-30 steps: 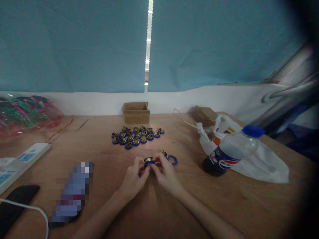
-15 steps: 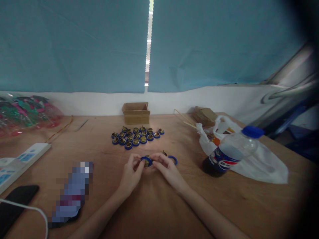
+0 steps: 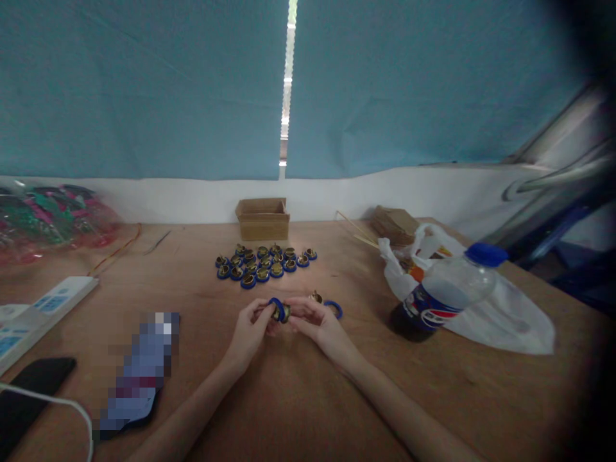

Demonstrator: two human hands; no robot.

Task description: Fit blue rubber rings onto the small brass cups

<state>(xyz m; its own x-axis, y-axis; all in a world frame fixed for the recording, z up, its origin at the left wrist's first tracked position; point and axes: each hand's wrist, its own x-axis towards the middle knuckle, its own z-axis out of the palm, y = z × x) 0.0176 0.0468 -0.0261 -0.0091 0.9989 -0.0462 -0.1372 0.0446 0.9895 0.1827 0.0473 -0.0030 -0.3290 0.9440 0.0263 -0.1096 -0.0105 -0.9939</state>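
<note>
Both hands meet over the middle of the wooden table (image 3: 298, 398). My left hand (image 3: 251, 335) and my right hand (image 3: 317, 324) pinch one small brass piece with a blue ring (image 3: 279, 311) between their fingertips, turned on edge. Just right of my right hand lie a loose blue ring (image 3: 335, 308) and a small brass piece (image 3: 316, 296). Farther back sits a cluster of several finished brass-and-blue pieces (image 3: 262, 264).
A small open cardboard box (image 3: 262, 218) stands behind the cluster. At the right are a cola bottle (image 3: 445, 294) on its side, a white plastic bag (image 3: 500, 314) and a brown paper packet (image 3: 394, 223). At the left lie a power strip (image 3: 43, 311), a black phone (image 3: 29, 391) and a bag of coloured items (image 3: 48, 221).
The held piece was flat between my fingertips; now it is tipped on edge. Both hands have shifted slightly away from me.
</note>
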